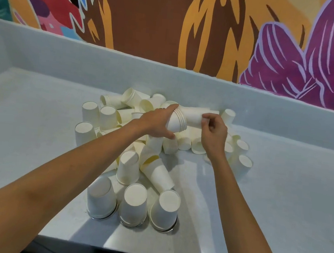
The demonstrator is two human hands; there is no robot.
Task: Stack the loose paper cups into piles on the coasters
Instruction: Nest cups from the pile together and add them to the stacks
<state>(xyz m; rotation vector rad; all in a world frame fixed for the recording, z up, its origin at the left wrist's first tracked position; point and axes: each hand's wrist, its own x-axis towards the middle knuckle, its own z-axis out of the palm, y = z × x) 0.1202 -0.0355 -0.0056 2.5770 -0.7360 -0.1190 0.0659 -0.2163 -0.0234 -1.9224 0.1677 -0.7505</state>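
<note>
Gripping a nested stack of cups (pixel 194 116) beside its cluster of rims, the left hand (pixel 158 123) had its fingers wrapped over the top and its thumb underneath. The right hand (pixel 213 131) met the same stack further along its body, thumb and forefinger pinched on the paper and the other fingers curled in. The stack lay sideways in the air, rims towards the left hand and narrow bases pointing away past the right hand. Whether the pale rounded end at the left palm was an open mouth or another cup could not be told.

The stack hung just above the far half of the heap of loose cups (pixel 164 178), which spread over the middle of the pale grey tabletop (pixel 36 132). In the heap, cups lay on their sides, leaned on one another or stood mouth-down. At the heap's near edge three upside-down cups (pixel 134 203) stood in a row, close together, and a thin glossy edge of a coaster (pixel 167 230) showed beneath the mouths. More cups stood mouth-down on the heap's left and right flanks. Beyond the heap rose the tabletop's low grey back wall (pixel 126 69), and above that a mural (pixel 153 20) painted in brown, orange, purple and red.
</note>
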